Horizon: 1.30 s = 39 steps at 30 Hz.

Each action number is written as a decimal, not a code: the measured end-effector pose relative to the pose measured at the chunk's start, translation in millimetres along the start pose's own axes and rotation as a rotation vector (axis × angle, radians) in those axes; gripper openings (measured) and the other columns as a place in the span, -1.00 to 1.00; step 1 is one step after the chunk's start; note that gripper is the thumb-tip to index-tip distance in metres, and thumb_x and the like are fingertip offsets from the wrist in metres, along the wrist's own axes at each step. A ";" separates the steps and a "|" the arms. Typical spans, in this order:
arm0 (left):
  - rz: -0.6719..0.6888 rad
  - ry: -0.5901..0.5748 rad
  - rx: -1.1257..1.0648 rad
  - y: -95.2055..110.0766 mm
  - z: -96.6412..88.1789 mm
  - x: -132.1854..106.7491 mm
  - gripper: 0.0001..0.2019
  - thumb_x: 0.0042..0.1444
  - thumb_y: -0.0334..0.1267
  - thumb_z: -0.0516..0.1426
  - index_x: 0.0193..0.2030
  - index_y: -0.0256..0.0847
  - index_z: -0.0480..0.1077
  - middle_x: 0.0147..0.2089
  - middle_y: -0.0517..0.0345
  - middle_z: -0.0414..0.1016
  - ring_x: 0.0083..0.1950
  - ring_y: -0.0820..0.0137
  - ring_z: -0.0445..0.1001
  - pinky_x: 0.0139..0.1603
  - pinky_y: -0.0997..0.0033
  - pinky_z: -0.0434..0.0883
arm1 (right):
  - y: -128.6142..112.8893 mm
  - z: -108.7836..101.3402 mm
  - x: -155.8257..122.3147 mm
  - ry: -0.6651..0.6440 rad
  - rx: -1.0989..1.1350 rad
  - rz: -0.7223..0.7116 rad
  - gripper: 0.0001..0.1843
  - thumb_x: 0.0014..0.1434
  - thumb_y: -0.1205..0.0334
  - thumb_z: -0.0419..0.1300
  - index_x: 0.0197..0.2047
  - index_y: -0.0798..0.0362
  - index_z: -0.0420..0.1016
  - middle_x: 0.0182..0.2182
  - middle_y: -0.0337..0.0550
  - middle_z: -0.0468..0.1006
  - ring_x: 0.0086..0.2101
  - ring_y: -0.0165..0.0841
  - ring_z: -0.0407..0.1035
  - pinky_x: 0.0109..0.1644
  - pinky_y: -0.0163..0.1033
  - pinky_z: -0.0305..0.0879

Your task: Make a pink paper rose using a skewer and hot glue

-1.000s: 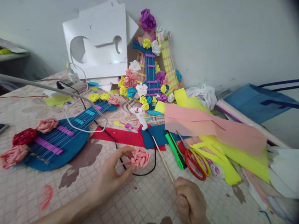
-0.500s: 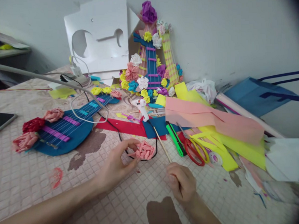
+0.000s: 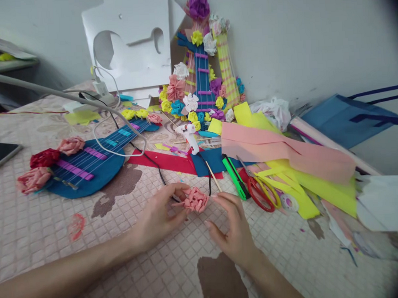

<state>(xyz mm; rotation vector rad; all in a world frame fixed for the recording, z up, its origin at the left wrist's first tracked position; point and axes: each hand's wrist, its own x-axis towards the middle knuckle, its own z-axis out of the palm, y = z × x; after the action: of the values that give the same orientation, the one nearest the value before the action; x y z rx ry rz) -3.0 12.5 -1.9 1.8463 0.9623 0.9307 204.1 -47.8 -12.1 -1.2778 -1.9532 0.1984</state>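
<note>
Between the thumb and fingers of my left hand (image 3: 160, 215), a pink paper flower (image 3: 195, 200) is pinched by its left side. My right hand (image 3: 234, 227) is just to the right of the flower, its thumb and fingers spread apart with nothing seen between them. A thin wooden stick (image 3: 213, 176) lies beyond the right fingertips, its lower end hidden behind them. The white glue gun (image 3: 189, 137) sits farther back, its black cord passing behind the flower. On the left lies a blue toy guitar (image 3: 100, 172) with pink and red paper flowers.
Right of my hands are a green cutter (image 3: 236, 177), red-and-yellow scissors (image 3: 261, 191) and a tape roll (image 3: 289, 202). Pink crepe paper (image 3: 279, 151) covers yellow sheets. Decorated guitars (image 3: 202, 73) lean at the wall. A white cable (image 3: 93, 102) arches over the left side.
My right hand has let go of the stick, opened and moved up close to the flower. My left hand still holds the flower, which sits slightly farther right in view.
</note>
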 end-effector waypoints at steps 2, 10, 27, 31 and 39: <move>-0.006 -0.007 -0.017 -0.5 2.0 -1.5 -0.61 0.06 -0.35 0.15 0.06 -0.10 0.27 -0.18 0.16 0.44 -0.14 0.38 0.47 -0.13 0.36 0.50 | -2.0 3.1 0.6 -0.033 0.002 0.007 -0.38 0.14 0.28 0.17 0.25 -0.02 0.08 0.07 0.05 0.23 0.09 -0.11 0.19 0.14 0.11 0.24; 0.029 -0.030 0.014 1.8 4.4 -10.6 -0.47 0.08 -0.36 0.15 0.19 -0.08 0.12 -0.13 0.14 0.42 -0.08 0.36 0.45 -0.03 0.28 0.45 | -11.7 11.8 1.1 -0.104 0.016 0.029 -0.29 0.10 0.35 0.16 0.29 -0.06 0.01 0.10 0.03 0.21 0.12 -0.09 0.14 0.17 0.12 0.22; 0.121 -0.041 0.129 -7.8 5.4 -12.8 -0.38 0.11 -0.31 0.17 0.28 -0.08 0.00 -0.12 0.10 0.39 -0.10 0.33 0.41 -0.04 0.23 0.44 | -11.0 14.5 4.7 -0.107 0.074 0.025 -0.37 0.14 0.47 0.09 0.25 -0.04 0.09 0.06 0.00 0.27 0.07 -0.20 0.19 0.17 0.01 0.25; 0.163 -0.017 0.268 -0.3 -4.9 -7.8 -0.34 0.06 -0.15 0.26 0.26 -0.13 0.08 0.02 0.00 0.33 0.07 0.21 0.32 0.08 0.11 0.36 | -9.9 12.6 4.5 -0.105 0.079 0.026 -0.40 0.15 0.46 0.11 0.24 -0.04 0.11 0.04 -0.01 0.30 0.05 -0.21 0.21 0.13 0.00 0.27; 0.102 -0.204 0.277 13.1 -32.3 8.6 -0.88 0.13 -0.33 0.13 -0.18 -0.18 0.43 -0.24 0.20 0.54 -0.23 0.42 0.47 -0.20 0.42 0.38 | -4.0 10.7 7.8 -0.202 0.015 -0.135 -0.43 0.18 0.39 0.12 0.24 0.01 0.11 0.07 -0.04 0.35 0.13 -0.17 0.10 0.23 0.04 0.14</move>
<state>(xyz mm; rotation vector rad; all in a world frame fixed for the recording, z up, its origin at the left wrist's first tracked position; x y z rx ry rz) -23.9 26.0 24.0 2.1941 0.9123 0.6770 192.5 -40.3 -13.4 -1.1474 -2.1967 0.2831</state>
